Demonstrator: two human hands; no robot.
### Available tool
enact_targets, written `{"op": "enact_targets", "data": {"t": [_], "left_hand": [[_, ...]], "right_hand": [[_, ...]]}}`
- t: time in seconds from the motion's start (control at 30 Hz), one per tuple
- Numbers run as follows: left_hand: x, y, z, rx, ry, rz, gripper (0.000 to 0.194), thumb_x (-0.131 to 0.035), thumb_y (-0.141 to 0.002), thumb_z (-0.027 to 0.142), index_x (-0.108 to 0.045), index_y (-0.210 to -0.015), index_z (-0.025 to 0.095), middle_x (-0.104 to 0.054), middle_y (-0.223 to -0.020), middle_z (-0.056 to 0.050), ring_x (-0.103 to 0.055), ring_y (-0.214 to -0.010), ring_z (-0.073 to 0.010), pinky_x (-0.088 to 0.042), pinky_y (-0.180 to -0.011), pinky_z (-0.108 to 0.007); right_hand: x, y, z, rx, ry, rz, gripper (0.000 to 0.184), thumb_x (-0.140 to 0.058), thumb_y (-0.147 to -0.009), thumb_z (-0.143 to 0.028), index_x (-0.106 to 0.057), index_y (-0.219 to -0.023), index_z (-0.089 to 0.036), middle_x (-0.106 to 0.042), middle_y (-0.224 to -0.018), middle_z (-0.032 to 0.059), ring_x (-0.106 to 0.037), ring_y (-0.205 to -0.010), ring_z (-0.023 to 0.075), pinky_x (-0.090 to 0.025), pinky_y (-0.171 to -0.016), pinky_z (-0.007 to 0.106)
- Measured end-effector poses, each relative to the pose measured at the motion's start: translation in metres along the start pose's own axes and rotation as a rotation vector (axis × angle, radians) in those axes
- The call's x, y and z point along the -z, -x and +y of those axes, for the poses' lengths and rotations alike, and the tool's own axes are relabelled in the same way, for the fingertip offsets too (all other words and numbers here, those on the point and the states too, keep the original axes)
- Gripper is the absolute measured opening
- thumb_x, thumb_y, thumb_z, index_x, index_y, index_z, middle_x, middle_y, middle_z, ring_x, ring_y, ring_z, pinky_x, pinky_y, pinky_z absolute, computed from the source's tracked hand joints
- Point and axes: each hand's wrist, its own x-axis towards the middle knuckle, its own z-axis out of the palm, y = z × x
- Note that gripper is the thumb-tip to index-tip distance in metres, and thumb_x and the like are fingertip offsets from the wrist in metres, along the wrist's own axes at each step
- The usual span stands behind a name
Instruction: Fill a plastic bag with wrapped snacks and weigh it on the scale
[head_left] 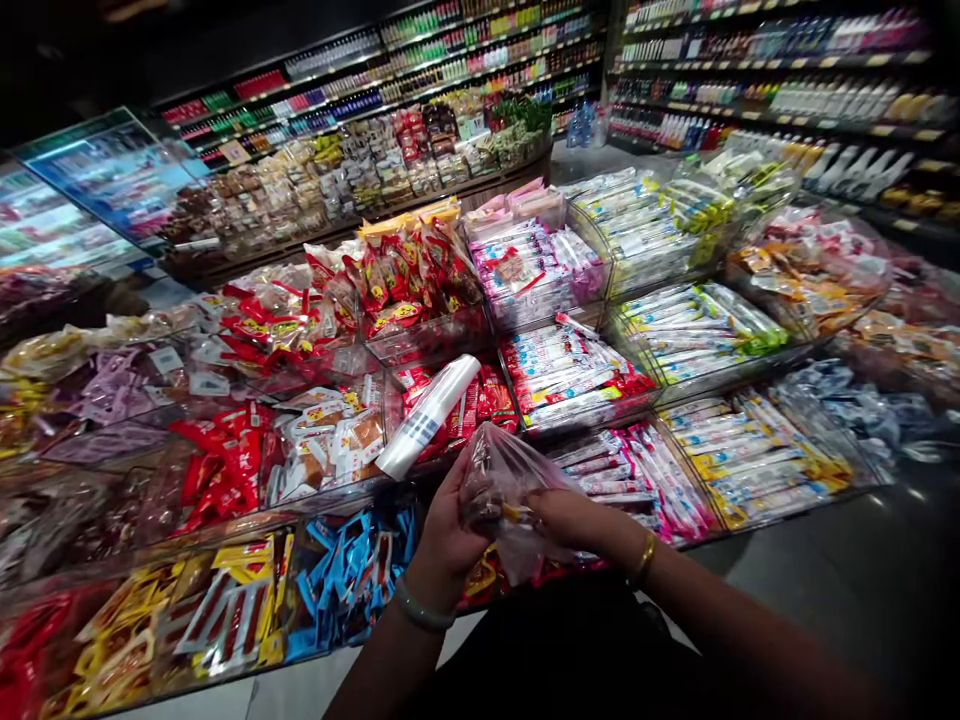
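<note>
In the head view, we have the clear bag [516,462] between our hands, above the front bins, apparently gripped at both sides so the thin film stays spread. Our left hand [448,535] rises from below, fingers curled around it; our right hand [574,518] comes sideways, bent fingers closed on film, fingertips unclear.

No readable text: blue marks [424,428] on white roll [454,380] (apparently print), shelf labels [829,61] too blurred.
</note>
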Motion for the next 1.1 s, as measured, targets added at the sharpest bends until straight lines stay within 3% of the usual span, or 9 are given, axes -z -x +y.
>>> {"op": "enact_targets", "data": {"t": [0.13,0.27,0.4,0.63,0.77,0.87,0.97,1.03,1.1], "left_hand": [[0.005,0.005,0.007,-0.026,0.06,0.012,0.028,-0.049,-0.103,0.033,-0.064,-0.087,0.015,-0.062,-0.064,0.0,-0.059,-0.053,-0.0099,-0.046,-0.05,-0.019],[0.014,0.002,0.009,-0.022,0.149,-0.063,0.034,-0.049,-0.104,0.032,-0.053,-0.073,0.018,-0.045,-0.05,0.006,-0.046,-0.042,-0.0065,-0.036,-0.042,-0.016],[0.023,-0.003,0.006,0.001,0.175,-0.084,0.03,-0.052,-0.103,0.031,-0.051,-0.075,0.018,-0.037,-0.048,0.009,-0.04,-0.039,-0.0048,-0.031,-0.04,-0.014],[0.03,-0.002,0.008,-0.004,0.217,-0.084,0.036,-0.056,-0.101,0.03,-0.043,-0.069,0.019,-0.031,-0.048,0.009,-0.036,-0.039,-0.0047,-0.026,-0.039,-0.014],[0.028,-0.001,0.009,-0.009,0.188,-0.079,0.035,-0.053,-0.102,0.031,-0.046,-0.07,0.019,-0.03,-0.048,0.009,-0.034,-0.038,-0.0045,-0.025,-0.039,-0.014],[0.022,-0.001,0.009,-0.007,0.169,-0.073,0.029,-0.051,-0.103,0.032,-0.053,-0.078,0.018,-0.028,-0.048,0.01,-0.032,-0.037,-0.0041,-0.022,-0.038,-0.014],[0.016,-0.004,0.008,0.024,0.177,-0.071,0.03,-0.045,-0.105,0.033,-0.056,-0.082,0.017,-0.029,-0.048,0.01,-0.033,-0.037,-0.0044,-0.024,-0.038,-0.014],[0.012,-0.007,0.007,0.049,0.171,-0.068,0.035,-0.046,-0.105,0.035,-0.053,-0.075,0.017,-0.03,-0.048,0.009,-0.034,-0.038,-0.0045,-0.026,-0.039,-0.014],[0.006,-0.008,0.004,0.087,0.15,-0.071,0.037,-0.048,-0.104,0.036,-0.052,-0.072,0.017,-0.03,-0.047,0.009,-0.034,-0.037,-0.0044,-0.026,-0.039,-0.014]], "right_hand": [[0.041,0.011,0.012,-0.01,-0.039,0.074,0.021,-0.057,-0.091,-0.023,-0.077,-0.094,-0.021,-0.078,-0.092,0.0046,-0.07,-0.083,0.0218,-0.052,-0.077,0.03],[0.101,-0.002,0.046,-0.323,0.171,0.407,0.028,-0.048,-0.097,-0.022,-0.075,-0.103,-0.018,-0.077,-0.103,0.0097,-0.07,-0.092,0.0224,-0.049,-0.081,0.029],[0.135,-0.039,0.076,-0.494,0.389,0.179,0.024,-0.056,-0.091,-0.014,-0.077,-0.103,-0.014,-0.076,-0.108,0.017,-0.071,-0.096,0.0244,-0.049,-0.082,0.03],[0.141,-0.078,0.079,-0.478,0.475,-0.093,0.021,-0.07,-0.073,-0.003,-0.078,-0.091,-0.011,-0.077,-0.1,0.0209,-0.073,-0.096,0.032,-0.053,-0.081,0.038],[0.16,-0.065,0.076,-0.459,0.523,-0.062,0.018,-0.067,-0.081,-0.012,-0.076,-0.095,-0.009,-0.076,-0.105,0.0225,-0.072,-0.1,0.0326,-0.053,-0.085,0.038],[0.176,-0.039,0.065,-0.415,0.511,0.222,0.028,-0.056,-0.094,-0.025,-0.068,-0.11,-0.006,-0.071,-0.116,0.0256,-0.069,-0.106,0.0327,-0.051,-0.091,0.039],[0.162,-0.011,0.042,-0.289,0.156,0.608,0.034,-0.046,-0.101,-0.039,-0.064,-0.108,-0.01,-0.074,-0.097,0.017,-0.07,-0.09,0.027,-0.054,-0.083,0.037],[0.13,-0.001,0.024,-0.148,-0.147,0.654,0.036,-0.04,-0.103,-0.043,-0.063,-0.105,-0.016,-0.074,-0.085,0.0096,-0.069,-0.08,0.0236,-0.056,-0.077,0.035],[0.085,-0.002,0.009,-0.05,-0.215,0.648,0.031,-0.045,-0.101,-0.042,-0.064,-0.1,-0.018,-0.074,-0.091,0.0094,-0.068,-0.082,0.0231,-0.056,-0.077,0.035]]}}
